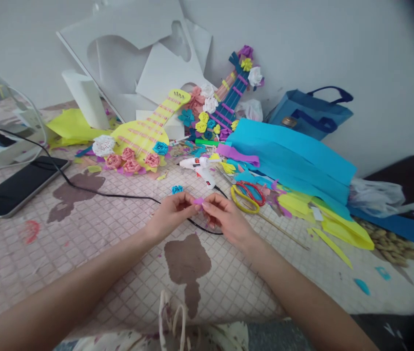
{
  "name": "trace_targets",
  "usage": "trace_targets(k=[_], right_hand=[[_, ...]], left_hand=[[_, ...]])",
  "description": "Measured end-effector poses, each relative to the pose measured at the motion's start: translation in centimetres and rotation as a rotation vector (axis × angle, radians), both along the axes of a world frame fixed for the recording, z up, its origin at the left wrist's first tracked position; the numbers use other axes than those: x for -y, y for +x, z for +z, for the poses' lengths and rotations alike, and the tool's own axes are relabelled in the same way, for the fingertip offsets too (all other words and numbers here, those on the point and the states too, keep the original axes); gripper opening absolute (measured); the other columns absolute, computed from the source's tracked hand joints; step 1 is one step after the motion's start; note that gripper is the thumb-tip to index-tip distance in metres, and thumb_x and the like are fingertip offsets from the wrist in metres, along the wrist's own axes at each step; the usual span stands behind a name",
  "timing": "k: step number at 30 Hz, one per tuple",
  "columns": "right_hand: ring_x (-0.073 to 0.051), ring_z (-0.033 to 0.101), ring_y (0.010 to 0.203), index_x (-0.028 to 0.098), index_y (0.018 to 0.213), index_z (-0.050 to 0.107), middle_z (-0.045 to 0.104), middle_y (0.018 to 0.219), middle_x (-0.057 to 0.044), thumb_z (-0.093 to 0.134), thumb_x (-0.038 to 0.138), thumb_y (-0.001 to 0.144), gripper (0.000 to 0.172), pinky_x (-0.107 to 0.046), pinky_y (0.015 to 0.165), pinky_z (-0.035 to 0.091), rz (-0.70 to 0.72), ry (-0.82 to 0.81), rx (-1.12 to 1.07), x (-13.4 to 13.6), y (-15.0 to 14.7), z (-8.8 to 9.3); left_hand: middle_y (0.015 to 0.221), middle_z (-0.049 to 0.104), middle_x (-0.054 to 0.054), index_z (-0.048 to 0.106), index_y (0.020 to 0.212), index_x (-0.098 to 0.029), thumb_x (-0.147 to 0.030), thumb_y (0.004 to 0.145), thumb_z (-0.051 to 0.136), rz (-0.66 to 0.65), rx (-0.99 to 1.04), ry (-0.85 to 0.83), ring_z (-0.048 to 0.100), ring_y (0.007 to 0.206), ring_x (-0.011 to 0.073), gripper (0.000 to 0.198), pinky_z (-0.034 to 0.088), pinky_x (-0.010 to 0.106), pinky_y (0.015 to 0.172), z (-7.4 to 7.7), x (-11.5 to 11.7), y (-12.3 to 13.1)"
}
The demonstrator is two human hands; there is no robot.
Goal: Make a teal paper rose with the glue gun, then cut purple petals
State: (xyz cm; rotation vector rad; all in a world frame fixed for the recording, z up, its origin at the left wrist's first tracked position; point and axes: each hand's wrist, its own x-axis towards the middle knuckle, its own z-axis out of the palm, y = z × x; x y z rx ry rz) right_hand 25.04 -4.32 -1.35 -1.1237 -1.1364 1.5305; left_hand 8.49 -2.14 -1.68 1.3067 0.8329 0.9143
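Observation:
Between my two hands is a small piece of purple paper (198,201), pinched by the fingertips of both. My left hand (177,208) grips its left side, thumb and forefinger together. On the other side my right hand (223,213) holds it the same way, its lower fingers curled. Just behind the left hand lies a small blue paper flower (177,189). A white glue gun (200,169) rests beyond the hands, its black cord (126,196) passing under them. Yellow-handled scissors (244,200) and a red-handled pair (252,191) lie to the right of my right hand.
A yellow paper guitar (143,129) with flowers and a blue one (232,100) stand at the back. Blue paper sheets (287,156), yellow scraps (345,226) and a thin stick (283,230) spread rightward. A tablet (18,187) lies left; a blue bag (309,114) stands back right.

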Motion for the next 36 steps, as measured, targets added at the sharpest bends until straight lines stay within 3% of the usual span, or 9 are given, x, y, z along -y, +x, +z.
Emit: trace_targets(k=[4, 8, 13, 20, 26, 31, 36], right_hand=[[-0.009, 0.047, 0.055, 0.02, 0.072, 0.057, 0.052, 0.064, 0.003, 0.061, 0.05, 0.079, 0.031, -0.022, 0.045, 0.037, 0.001, 0.068, 0.05, -0.1, 0.29, 0.38], [-0.008, 0.047, 0.054, 0.02, 0.074, 0.058, 0.055, 0.066, 0.003, 0.065, 0.041, 0.078, 0.023, -0.022, 0.048, 0.038, 0.083, 0.102, 0.127, -0.19, 0.57, 0.38], [-0.007, 0.045, 0.049, 0.019, 0.071, 0.056, 0.052, 0.059, 0.005, 0.066, 0.04, 0.076, 0.023, -0.021, 0.046, 0.038, 0.052, 0.069, 0.126, -0.27, 0.65, 0.01], [-0.011, 0.053, 0.056, 0.017, 0.076, 0.061, 0.056, 0.063, -0.001, 0.046, 0.062, 0.083, 0.048, -0.022, 0.044, 0.039, 0.051, 0.018, 0.088, -0.4, 0.69, 0.14], [-0.007, 0.045, 0.05, 0.019, 0.071, 0.056, 0.052, 0.06, 0.005, 0.066, 0.042, 0.076, 0.026, -0.022, 0.046, 0.037, 0.074, 0.094, 0.187, -0.39, 0.9, 0.37], [-0.007, 0.044, 0.048, 0.019, 0.071, 0.054, 0.05, 0.057, 0.006, 0.063, 0.037, 0.078, 0.022, -0.022, 0.046, 0.036, 0.012, 0.116, 0.165, -0.33, 0.75, 0.26], [-0.007, 0.045, 0.049, 0.019, 0.074, 0.055, 0.051, 0.061, 0.004, 0.059, 0.04, 0.082, 0.023, -0.022, 0.047, 0.036, 0.059, 0.131, 0.193, -0.24, 0.72, 0.43]], left_hand=[[0.068, 0.06, -0.001, 0.057, 0.074, -0.014, -0.031, 0.076, 0.069, -0.055, -0.018, -0.024, 0.055, 0.064, 0.01, 0.021, 0.043, 0.023, 0.061, 0.0, -0.27, -0.41], [0.067, 0.062, 0.0, 0.057, 0.074, -0.014, -0.03, 0.076, 0.068, -0.181, -0.056, -0.062, 0.057, 0.062, 0.0107, 0.02, 0.044, 0.024, 0.061, 0.1, -0.36, -0.55], [0.069, 0.059, -0.001, 0.06, 0.079, -0.013, -0.029, 0.078, 0.066, -0.141, -0.068, -0.019, 0.054, 0.063, 0.0098, 0.017, 0.042, 0.024, 0.061, 0.27, -0.44, -0.6], [0.067, 0.057, -0.002, 0.06, 0.079, -0.012, -0.028, 0.078, 0.065, -0.156, -0.066, -0.036, 0.051, 0.063, 0.0087, 0.017, 0.04, 0.022, 0.06, 0.38, -0.57, -0.76], [0.068, 0.057, -0.002, 0.059, 0.082, -0.012, -0.029, 0.079, 0.063, -0.153, -0.102, -0.049, 0.052, 0.063, 0.0086, 0.018, 0.041, 0.022, 0.061, 0.85, -0.38, -0.64], [0.077, 0.06, 0.0, 0.058, 0.086, -0.013, -0.035, 0.082, 0.061, -0.098, -0.062, -0.041, 0.058, 0.071, 0.0111, 0.023, 0.046, 0.024, 0.065, 0.78, -0.17, -0.38], [0.077, 0.061, 0.001, 0.056, 0.09, -0.012, -0.026, 0.076, 0.068, -0.127, -0.02, -0.027, 0.058, 0.071, 0.0104, 0.024, 0.046, 0.023, 0.065, 0.27, -0.15, -0.36]])
